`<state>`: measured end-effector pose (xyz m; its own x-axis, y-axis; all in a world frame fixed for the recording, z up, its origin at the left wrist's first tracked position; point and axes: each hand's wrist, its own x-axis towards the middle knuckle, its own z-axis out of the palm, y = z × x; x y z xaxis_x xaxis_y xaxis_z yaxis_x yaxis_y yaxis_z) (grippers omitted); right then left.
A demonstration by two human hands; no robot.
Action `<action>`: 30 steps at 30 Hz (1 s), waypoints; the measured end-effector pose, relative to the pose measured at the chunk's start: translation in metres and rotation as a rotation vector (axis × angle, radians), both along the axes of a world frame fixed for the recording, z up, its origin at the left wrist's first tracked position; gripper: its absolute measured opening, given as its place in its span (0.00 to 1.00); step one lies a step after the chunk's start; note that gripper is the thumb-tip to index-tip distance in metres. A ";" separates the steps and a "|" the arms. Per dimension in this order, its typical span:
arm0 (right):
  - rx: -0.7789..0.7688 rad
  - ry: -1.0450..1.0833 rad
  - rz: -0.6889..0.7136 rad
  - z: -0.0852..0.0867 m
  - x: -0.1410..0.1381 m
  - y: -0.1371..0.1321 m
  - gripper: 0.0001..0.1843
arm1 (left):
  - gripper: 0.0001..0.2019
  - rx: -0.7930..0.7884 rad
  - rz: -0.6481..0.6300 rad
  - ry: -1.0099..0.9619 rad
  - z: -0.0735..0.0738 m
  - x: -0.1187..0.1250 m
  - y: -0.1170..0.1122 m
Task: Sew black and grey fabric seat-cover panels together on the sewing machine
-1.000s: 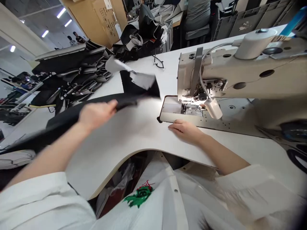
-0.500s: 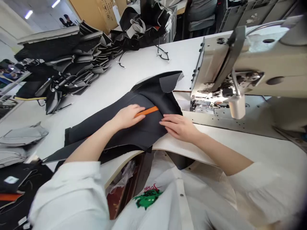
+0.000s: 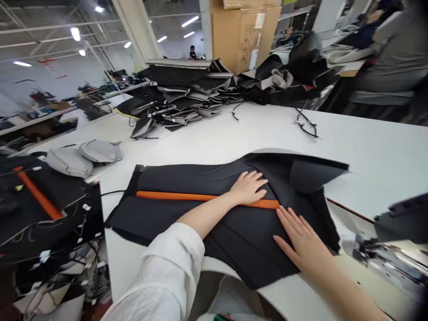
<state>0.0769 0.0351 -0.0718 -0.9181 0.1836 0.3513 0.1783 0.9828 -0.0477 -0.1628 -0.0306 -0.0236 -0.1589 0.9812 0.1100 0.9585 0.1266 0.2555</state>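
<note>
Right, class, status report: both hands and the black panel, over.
Left hand flat on black panel, wrist across orange strip. Right hand flat beside strip's end. Far right corner curled up.

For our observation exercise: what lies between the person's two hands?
Head view: the end of the orange strip, on the black fabric, lies between left hand and right hand.

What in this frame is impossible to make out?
Head view, orange strip: a stretch is hidden under the left hand.
Head view, sewing machine: blurred, cut off by the right edge; needle not visible.
Head view, cardboard box label: too small to read.
Head view, black panel: part covered by the right hand.
</note>
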 end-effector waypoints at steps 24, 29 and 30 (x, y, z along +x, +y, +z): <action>-0.445 0.184 -0.372 0.044 0.035 -0.013 0.29 | 0.23 0.025 0.380 0.091 -0.025 -0.024 -0.139; -0.306 0.238 -0.187 0.119 0.002 -0.036 0.27 | 0.24 0.046 0.345 0.214 -0.029 0.011 -0.084; -0.274 0.220 -0.117 0.125 -0.004 -0.046 0.25 | 0.24 0.056 0.279 0.209 -0.030 0.022 -0.071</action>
